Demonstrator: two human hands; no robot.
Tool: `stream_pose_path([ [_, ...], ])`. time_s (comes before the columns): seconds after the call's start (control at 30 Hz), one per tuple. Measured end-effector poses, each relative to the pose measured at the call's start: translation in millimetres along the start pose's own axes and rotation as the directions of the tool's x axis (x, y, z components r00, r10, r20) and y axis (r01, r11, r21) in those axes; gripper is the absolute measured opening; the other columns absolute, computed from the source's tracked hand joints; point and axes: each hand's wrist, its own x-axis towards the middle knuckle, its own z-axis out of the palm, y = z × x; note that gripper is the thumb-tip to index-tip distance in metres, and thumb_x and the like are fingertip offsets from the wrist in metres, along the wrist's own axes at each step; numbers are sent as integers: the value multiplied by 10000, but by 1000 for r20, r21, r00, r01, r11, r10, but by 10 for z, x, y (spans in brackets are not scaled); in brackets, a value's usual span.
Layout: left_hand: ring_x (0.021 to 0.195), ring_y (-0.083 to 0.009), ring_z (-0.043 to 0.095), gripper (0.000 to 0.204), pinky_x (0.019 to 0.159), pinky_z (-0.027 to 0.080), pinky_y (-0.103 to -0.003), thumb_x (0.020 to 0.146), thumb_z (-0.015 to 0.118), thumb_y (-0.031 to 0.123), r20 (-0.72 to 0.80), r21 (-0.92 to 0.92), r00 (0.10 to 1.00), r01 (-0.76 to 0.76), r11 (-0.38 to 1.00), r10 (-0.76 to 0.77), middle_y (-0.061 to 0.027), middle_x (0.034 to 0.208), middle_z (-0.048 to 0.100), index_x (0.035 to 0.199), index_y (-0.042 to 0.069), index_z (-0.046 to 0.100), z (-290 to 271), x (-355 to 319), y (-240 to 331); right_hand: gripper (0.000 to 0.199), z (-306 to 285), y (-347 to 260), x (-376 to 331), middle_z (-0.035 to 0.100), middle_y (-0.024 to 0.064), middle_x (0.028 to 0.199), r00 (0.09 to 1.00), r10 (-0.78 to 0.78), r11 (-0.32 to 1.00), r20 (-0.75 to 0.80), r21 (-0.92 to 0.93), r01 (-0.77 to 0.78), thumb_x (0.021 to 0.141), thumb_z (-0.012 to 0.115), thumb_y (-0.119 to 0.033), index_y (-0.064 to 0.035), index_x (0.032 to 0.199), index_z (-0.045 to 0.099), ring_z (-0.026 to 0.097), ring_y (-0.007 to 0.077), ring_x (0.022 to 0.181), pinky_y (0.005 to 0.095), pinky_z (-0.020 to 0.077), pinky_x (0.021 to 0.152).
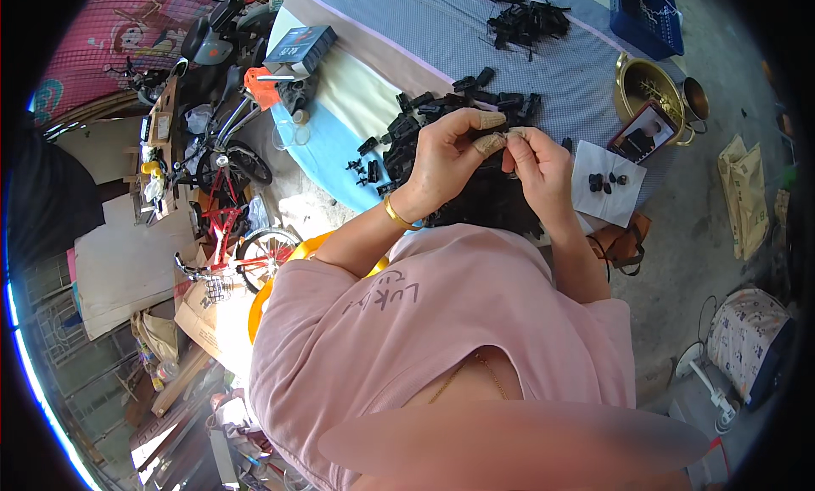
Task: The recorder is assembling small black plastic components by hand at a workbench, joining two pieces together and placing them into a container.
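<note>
My left hand (446,158) and my right hand (543,167) meet fingertip to fingertip over the table. Tan coverings wrap the left thumb and index finger. Both hands are closed in a pinch around something too small to make out. Just beyond and beside my left hand lies a spread heap of small black parts (403,128), partly hidden by that hand. To the right of my right hand, a white paper sheet (603,204) holds several small dark pieces (597,184).
Behind the paper, a phone (638,134) leans by a brass pot (626,88). A blue basket (647,24) and more black parts (528,24) lie farther back on the patterned cloth (407,28). A blue box (303,50) stands far left, and a red bicycle (222,224) beyond the table.
</note>
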Motion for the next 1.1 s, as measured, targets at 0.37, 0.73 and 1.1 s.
stream_pose_path([
  [0.37,752,-272,608,223,645,491,-303,698,643,18,145,603,961,-274,750,235,-132,871,608,918,22,607,-198,165,-249,220,-216,582,616,560,12,653,852,327,945,409,-149,-291,860,547,-213,-2,843,603,493,70,585,203,390,542],
  [0.73,1019,-269,533,323,887,421,-334,741,664,129,389,563,921,-237,792,-1,-117,1035,584,1038,37,579,-280,76,-237,250,-141,2188,1702,633,178,853,991,111,363,-76,-925,-111,774,548,-216,-59,959,610,611,331,794,420,485,678],
  [1.1,1073,-259,515,577,899,431,-337,822,613,174,274,-625,897,440,645,-346,-169,1144,516,1299,21,326,-665,558,-583,149,102,765,760,617,137,678,991,-50,989,123,-135,66,738,666,-136,-8,813,649,597,249,570,280,444,530],
])
